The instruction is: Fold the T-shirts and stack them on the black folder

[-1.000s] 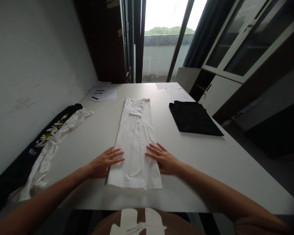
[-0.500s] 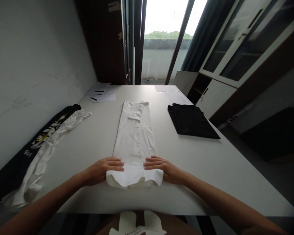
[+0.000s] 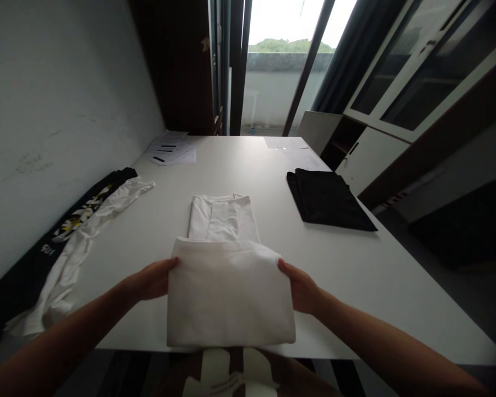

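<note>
A white shirt (image 3: 231,292) lies lengthwise before me, its near end raised and doubled over toward the far end. My left hand (image 3: 154,279) pinches the left edge of the lifted flap, thumb on top. At the flap's right edge, my right hand (image 3: 301,285) grips the cloth the same way. Both hands' other fingers are partly hidden behind the fabric. Beyond the flap, the shirt's far part rests flat, with a folded panel on top.
Folded black cloth (image 3: 328,198) lies at the right on the white table (image 3: 240,171). Along the left wall lie a black printed garment (image 3: 62,237) and a crumpled white garment (image 3: 80,242). Papers (image 3: 171,149) rest at the far left, more sheets (image 3: 291,151) at the far right.
My hands lay flat on the shirt's near end; now they grip its sides. The near end has been lifted and folded away from me, over the shirt's middle.
</note>
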Available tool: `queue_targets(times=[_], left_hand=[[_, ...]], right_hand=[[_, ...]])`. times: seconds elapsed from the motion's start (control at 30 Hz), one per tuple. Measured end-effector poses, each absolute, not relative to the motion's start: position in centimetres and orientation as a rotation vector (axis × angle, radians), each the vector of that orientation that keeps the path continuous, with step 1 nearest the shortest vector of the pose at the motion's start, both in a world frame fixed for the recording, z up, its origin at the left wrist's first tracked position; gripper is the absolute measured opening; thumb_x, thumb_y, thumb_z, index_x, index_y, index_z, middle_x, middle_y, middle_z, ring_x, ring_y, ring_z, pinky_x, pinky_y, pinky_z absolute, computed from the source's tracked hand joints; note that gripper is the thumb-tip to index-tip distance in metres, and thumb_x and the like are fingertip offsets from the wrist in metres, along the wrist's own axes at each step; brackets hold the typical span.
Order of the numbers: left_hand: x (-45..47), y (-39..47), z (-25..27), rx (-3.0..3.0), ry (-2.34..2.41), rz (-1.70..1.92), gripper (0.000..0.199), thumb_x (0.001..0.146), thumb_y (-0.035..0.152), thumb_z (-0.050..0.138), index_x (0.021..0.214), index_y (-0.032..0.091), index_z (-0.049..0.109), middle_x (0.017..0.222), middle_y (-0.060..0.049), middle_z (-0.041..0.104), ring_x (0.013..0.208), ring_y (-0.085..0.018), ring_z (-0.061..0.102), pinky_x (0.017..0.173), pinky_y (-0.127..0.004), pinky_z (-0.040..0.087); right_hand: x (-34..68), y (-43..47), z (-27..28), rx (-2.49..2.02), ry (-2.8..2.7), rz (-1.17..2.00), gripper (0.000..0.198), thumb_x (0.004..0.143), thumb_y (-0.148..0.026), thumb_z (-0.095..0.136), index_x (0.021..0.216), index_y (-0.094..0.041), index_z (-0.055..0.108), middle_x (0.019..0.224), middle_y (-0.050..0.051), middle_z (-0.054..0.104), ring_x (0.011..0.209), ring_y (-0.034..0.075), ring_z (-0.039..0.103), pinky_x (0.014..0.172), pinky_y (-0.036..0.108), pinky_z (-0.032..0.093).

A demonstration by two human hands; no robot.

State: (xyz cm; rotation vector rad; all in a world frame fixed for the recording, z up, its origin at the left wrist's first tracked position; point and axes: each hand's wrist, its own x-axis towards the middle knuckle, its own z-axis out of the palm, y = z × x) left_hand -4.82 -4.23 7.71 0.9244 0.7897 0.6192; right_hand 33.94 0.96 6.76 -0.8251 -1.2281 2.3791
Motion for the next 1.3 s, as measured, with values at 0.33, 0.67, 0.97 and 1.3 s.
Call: queue_targets(times=[0.33,0.67,0.97,1.3], left_hand=[[-3.3,6.3,6.8,0.618,1.035,1.008,0.052,0.096,0.052,0.062,0.126,0.011,0.069,0.122,-0.016,0.074,0.118,-0.031,0.069,0.104,-0.041,0.056],[-6.4,17.8,7.5,1.115,1.486,1.125,0.04,0.097,0.043,0.059,0.113,0.008,0.07,0.096,-0.013,0.077,0.086,-0.023,0.074,0.079,-0.032,0.058],[-6.5,21.1,1.9,1.411,2.232,0.874,0.018,0.089,0.037,0.065,0.085,0.021,0.073,0.097,-0.009,0.078,0.101,-0.024,0.067,0.079,-0.027,0.044],[-4.9,21.0,1.5,1.61,2.407,0.839,0.031,0.097,0.033,0.054,0.121,0.019,0.067,0.122,-0.016,0.069,0.117,-0.03,0.06,0.097,-0.037,0.043]], right_hand=[[27.1,12.6,6.5,-0.883,-1.116,2.162,0.059,0.098,-0.064,0.041,0.118,-0.015,0.066,0.095,0.013,0.077,0.094,0.03,0.075,0.097,0.048,0.057],[23.6,23.3,6.4,-0.958,-1.364,1.762,0.048,0.1,-0.056,0.044,0.107,-0.015,0.068,0.086,0.01,0.075,0.084,0.026,0.072,0.084,0.039,0.058],[23.2,27.3,1.7,-1.754,-2.113,0.455,0.025,0.101,-0.037,0.05,0.098,-0.022,0.07,0.104,0.009,0.075,0.096,0.022,0.065,0.079,0.027,0.042],[23.1,27.4,0.7,-1.784,-2.064,0.318,0.033,0.107,-0.038,0.038,0.12,-0.021,0.063,0.111,0.012,0.07,0.103,0.026,0.062,0.087,0.033,0.043]])
